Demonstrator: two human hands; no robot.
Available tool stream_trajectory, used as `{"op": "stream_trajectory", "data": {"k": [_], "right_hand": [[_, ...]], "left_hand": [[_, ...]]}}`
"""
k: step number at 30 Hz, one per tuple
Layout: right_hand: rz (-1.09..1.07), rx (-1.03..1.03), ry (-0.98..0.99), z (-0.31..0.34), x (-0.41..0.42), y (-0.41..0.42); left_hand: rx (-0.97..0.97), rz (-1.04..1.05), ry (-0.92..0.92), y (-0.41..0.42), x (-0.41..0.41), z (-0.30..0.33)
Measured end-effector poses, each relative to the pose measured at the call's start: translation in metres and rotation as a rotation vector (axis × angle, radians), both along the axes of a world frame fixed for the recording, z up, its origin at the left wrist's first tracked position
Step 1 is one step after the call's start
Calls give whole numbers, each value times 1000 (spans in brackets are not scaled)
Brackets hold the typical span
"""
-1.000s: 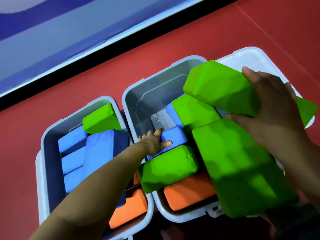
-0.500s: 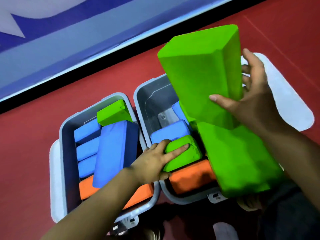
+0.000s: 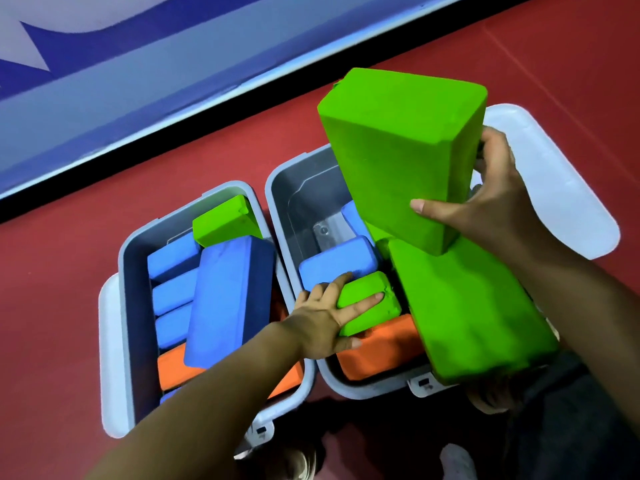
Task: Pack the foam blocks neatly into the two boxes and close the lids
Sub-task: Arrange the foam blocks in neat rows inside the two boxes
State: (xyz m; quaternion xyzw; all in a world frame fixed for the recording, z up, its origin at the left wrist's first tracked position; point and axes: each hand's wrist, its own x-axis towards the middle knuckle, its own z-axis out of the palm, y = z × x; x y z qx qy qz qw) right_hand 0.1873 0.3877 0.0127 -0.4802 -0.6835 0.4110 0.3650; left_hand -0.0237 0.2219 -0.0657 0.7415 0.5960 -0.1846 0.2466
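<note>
Our left hand (image 3: pixel 329 318) grips the small green block (image 3: pixel 369 303); our right hand (image 3: pixel 485 209) clutches the big green block (image 3: pixel 398 154) — we seat the small one flat first.

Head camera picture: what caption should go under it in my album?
Right hand lifts a big green block; left hand grips a small green block.

Two pale grey boxes, the left box (image 3: pixel 128 306) and the right box (image 3: pixel 280 188), are set on a red floor (image 3: pixel 52 306). Three light blue blocks (image 3: pixel 173 292), a darker blue block (image 3: pixel 228 299), a bright green block (image 3: pixel 225 220) and an orange block (image 3: pixel 173 372) are seen in the left box. A blue block (image 3: pixel 336 261), a small green block (image 3: pixel 367 299) and an orange block (image 3: pixel 381 348) are seen in the right box. Two large green blocks (image 3: pixel 398 150) (image 3: pixel 467 313) are seen above it. A pale grey lid (image 3: pixel 561 188) lies at the right. A blue and white banner (image 3: pixel 138 64), edged in black, runs along the floor's far edge.
</note>
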Motion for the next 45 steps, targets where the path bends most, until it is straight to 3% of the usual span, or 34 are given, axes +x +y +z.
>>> {"op": "stream_trajectory", "data": {"k": [5, 12, 21, 32, 36, 41, 45], "right_hand": [[34, -3, 46, -7, -6, -1], [77, -94, 152, -18, -6, -2], [48, -44, 134, -19, 5, 3], [159, -20, 95, -20, 0, -2], [171, -99, 228, -16, -1, -5], [167, -109, 251, -16, 1, -6], [165, -126, 274, -20, 1, -7]], "left_hand": [[12, 148, 15, 30, 0, -7], [-23, 129, 33, 9, 35, -21], [-80, 157, 43, 7, 12, -33], [-97, 189, 226, 41, -1, -42], [-138, 216, 129, 20, 21, -49], [-153, 282, 4, 6, 39, -55], [-192, 299, 47, 22, 25, -52]]}}
